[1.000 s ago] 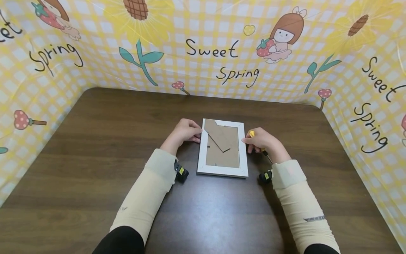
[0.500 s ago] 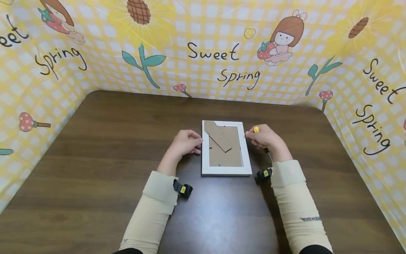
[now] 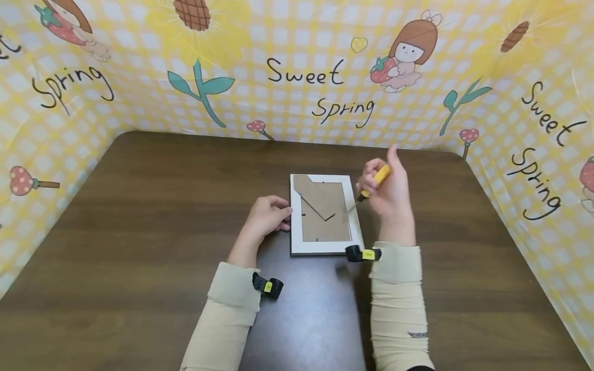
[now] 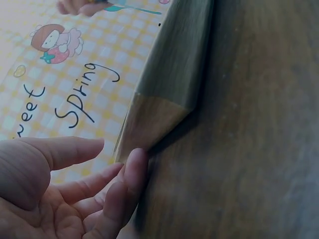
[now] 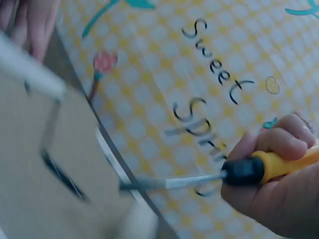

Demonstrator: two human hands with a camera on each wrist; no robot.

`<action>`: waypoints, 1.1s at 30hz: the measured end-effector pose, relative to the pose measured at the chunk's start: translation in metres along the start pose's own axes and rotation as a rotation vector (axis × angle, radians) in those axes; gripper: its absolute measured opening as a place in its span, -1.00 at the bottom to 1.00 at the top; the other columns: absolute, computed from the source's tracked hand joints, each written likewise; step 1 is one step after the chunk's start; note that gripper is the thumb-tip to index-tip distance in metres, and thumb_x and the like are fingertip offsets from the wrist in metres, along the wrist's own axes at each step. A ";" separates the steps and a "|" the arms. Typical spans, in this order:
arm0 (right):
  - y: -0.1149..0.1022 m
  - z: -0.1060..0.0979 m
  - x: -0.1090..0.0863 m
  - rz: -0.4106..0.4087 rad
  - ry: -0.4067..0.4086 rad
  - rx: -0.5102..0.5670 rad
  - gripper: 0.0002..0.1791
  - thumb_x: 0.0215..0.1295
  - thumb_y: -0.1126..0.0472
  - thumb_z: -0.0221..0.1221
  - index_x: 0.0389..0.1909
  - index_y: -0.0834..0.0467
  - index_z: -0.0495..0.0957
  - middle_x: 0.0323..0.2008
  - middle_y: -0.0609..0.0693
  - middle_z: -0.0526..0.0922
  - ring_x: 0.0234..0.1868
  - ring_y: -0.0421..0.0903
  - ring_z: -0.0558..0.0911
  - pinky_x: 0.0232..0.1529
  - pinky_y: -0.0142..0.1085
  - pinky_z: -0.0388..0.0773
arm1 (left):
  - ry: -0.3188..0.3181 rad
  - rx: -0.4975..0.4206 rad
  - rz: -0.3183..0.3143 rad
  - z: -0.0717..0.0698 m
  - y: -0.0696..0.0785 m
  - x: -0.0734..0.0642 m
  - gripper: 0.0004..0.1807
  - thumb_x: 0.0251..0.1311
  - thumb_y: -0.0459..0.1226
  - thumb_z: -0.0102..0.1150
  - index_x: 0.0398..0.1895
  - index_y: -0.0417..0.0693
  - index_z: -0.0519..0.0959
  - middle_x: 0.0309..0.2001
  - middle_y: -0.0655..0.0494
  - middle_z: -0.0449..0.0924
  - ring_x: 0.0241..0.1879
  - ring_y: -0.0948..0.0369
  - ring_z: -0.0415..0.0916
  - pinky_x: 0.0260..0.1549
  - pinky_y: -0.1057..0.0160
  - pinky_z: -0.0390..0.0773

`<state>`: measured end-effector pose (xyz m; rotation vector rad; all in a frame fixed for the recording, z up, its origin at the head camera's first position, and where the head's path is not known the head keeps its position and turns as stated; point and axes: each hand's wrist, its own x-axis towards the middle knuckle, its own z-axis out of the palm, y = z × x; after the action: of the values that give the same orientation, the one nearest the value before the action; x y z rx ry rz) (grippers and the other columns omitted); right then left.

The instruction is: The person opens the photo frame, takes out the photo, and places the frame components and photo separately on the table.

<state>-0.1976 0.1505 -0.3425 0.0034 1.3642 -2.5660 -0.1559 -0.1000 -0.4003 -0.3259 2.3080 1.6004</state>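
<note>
A white picture frame (image 3: 297, 232) lies back side up, showing its brown backboard (image 3: 325, 234) with a folded stand flap (image 3: 315, 198). Beside its left edge is my left hand (image 3: 266, 219); in the left wrist view the fingertips (image 4: 137, 162) meet the frame's side, and the thumb stands apart from them. My right hand (image 3: 392, 190) grips the yellow-and-black handle of a screwdriver (image 3: 381, 176), thumb raised. The screwdriver's metal shaft (image 5: 184, 181) points down and left, its tip overlapping the frame's right border.
The dark wooden table (image 3: 153, 232) extends around the frame on all sides. A yellow checked cloth (image 3: 297, 31) with printed flowers and lettering hangs along its back and sides. Black wrist cameras sit on the left (image 3: 274, 287) and right (image 3: 355, 253) sleeves.
My right hand has lifted and turned from beside the frame's right edge, bringing the screwdriver tip over the border. My left hand has slid down along the left edge. The frame has turned slightly.
</note>
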 end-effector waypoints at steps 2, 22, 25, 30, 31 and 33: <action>0.014 0.004 0.003 0.039 -0.013 0.221 -0.18 0.46 -0.41 -0.31 -0.79 0.11 0.32 -0.85 -0.10 0.25 -0.74 -0.15 0.06 -0.44 -0.28 0.25 | 0.006 0.022 -0.013 0.001 -0.002 -0.001 -0.62 0.38 -0.24 0.16 0.20 -0.18 0.50 -0.15 -0.13 0.69 -0.54 0.26 0.62 -0.49 0.38 0.53; 0.064 0.005 0.020 -0.039 -0.009 0.518 -0.29 0.51 -0.04 -0.31 -0.94 0.09 0.06 -0.94 -0.10 0.14 -0.84 -0.18 0.02 -0.67 -0.39 0.05 | 0.029 0.073 0.039 0.009 0.006 0.000 -0.58 0.35 -0.23 0.20 0.24 -0.16 0.51 -0.16 -0.08 0.71 -0.50 0.24 0.62 -0.43 0.34 0.47; 0.066 0.008 0.021 -0.110 -0.029 0.512 -0.37 0.50 0.00 -0.33 -0.86 0.09 0.02 -0.92 -0.12 0.09 -0.82 -0.19 -0.07 -0.69 -0.39 -0.19 | 0.026 0.080 0.049 0.011 0.007 0.001 -0.58 0.35 -0.24 0.20 0.23 -0.17 0.51 -0.20 -0.07 0.71 -0.51 0.24 0.61 -0.48 0.35 0.47; 0.072 0.014 0.022 -0.176 -0.012 0.541 -0.44 0.47 0.02 -0.31 -0.79 0.09 -0.01 -0.88 -0.10 0.04 -0.80 -0.18 -0.11 -0.66 -0.36 -0.25 | 0.032 0.094 0.044 0.010 0.006 0.001 -0.57 0.34 -0.24 0.22 0.23 -0.18 0.50 -0.23 -0.06 0.71 -0.50 0.23 0.61 -0.44 0.35 0.49; 0.073 0.015 0.023 -0.176 -0.008 0.554 -0.43 0.47 0.00 -0.30 -0.80 0.10 -0.01 -0.88 -0.10 0.05 -0.80 -0.17 -0.10 -0.67 -0.37 -0.23 | 0.032 0.103 0.042 0.009 0.005 0.001 -0.56 0.34 -0.25 0.21 0.24 -0.18 0.50 -0.23 -0.06 0.71 -0.49 0.23 0.61 -0.42 0.35 0.49; 0.075 0.016 0.023 -0.167 -0.007 0.575 -0.38 0.47 -0.05 -0.29 -0.83 0.11 0.02 -0.89 -0.08 0.07 -0.81 -0.16 -0.07 -0.67 -0.36 -0.20 | 0.038 0.119 0.035 0.006 0.005 -0.001 -0.56 0.33 -0.25 0.21 0.25 -0.18 0.49 -0.25 -0.05 0.72 -0.48 0.22 0.61 -0.39 0.34 0.48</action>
<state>-0.2030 0.0925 -0.3980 -0.0209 0.6023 -2.9987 -0.1563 -0.0923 -0.3981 -0.2914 2.4375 1.4770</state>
